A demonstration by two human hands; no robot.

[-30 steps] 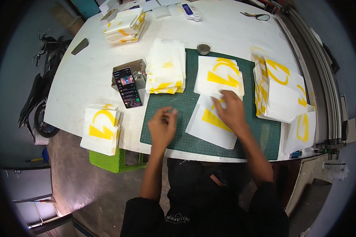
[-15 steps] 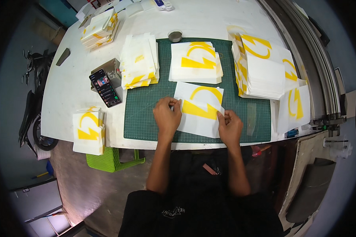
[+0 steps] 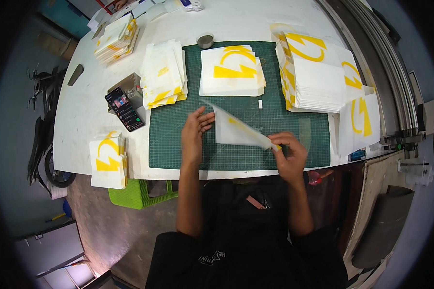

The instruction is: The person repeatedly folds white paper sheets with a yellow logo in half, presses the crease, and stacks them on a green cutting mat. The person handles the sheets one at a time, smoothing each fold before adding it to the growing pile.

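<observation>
Two hands: right hand (image 3: 290, 155) pinches one sheet (image 3: 236, 131), left hand (image 3: 195, 131) flat.

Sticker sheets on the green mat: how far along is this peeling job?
Apparently done: a stack of white sheets with yellow shapes on the green cutting mat. In hand: the right hand peels a translucent film sheet while the left hand steadies it. Seemingly left: the tall stack of yellow-printed sheets.

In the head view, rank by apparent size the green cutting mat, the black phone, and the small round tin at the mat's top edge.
1. green cutting mat
2. black phone
3. small round tin
</observation>
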